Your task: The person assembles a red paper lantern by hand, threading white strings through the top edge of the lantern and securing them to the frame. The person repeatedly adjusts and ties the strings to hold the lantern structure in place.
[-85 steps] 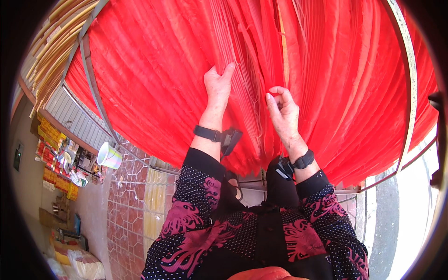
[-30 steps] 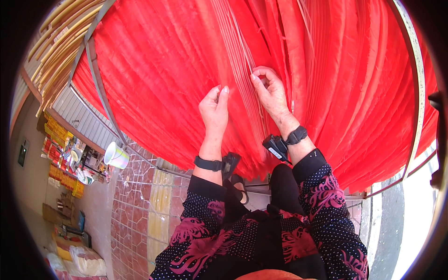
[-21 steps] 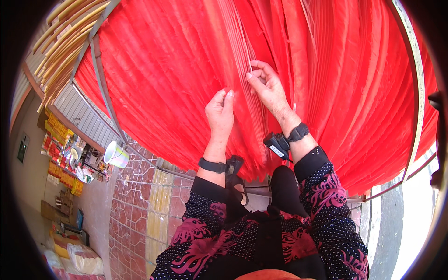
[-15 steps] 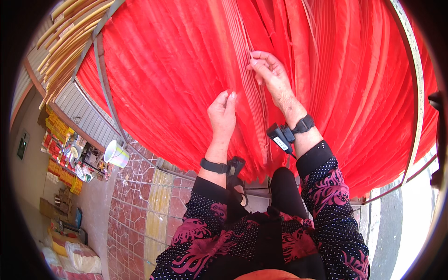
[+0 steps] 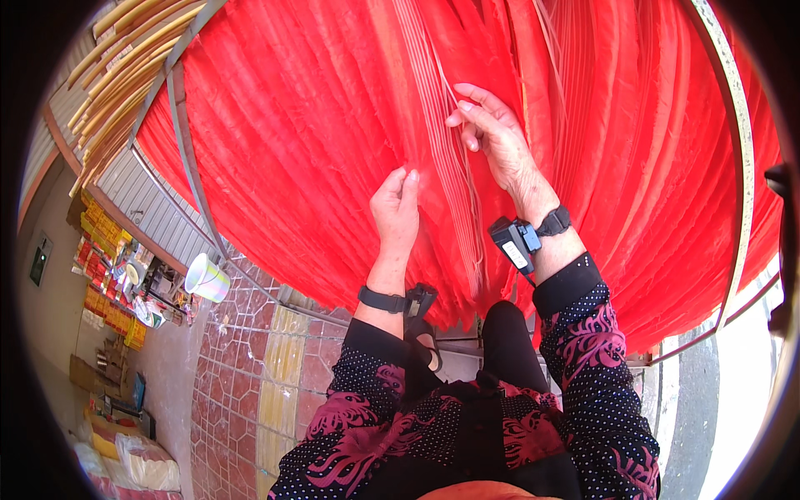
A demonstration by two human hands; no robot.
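A huge rounded body of red pleated cloth (image 5: 317, 158) fills the upper view in front of me. A band of thin, closely spaced pinkish cords (image 5: 427, 100) runs down its middle. Over the cloth just left of that band is my left hand (image 5: 395, 212), thumb and fingers pressed together; anything between them is too small to make out. My right hand (image 5: 492, 129) hovers by the cords, its fingers spread and slightly bent. A loose pale cord passes close to its fingertips, and I cannot tell if they touch. Each wrist wears a black strap with a small device.
Metal bars, one at left (image 5: 185, 137) and one at right (image 5: 742, 158), curve around the cloth. Bent yellowish poles (image 5: 125, 75) stick out at upper left. A white bucket (image 5: 207, 278) stands beside the red paving (image 5: 225, 392). Stacked goods (image 5: 108, 283) line the far left wall.
My right hand has shifted slightly right, and its thumb and fingers have come apart from a pinch near the cords. The left hand has hardly moved.
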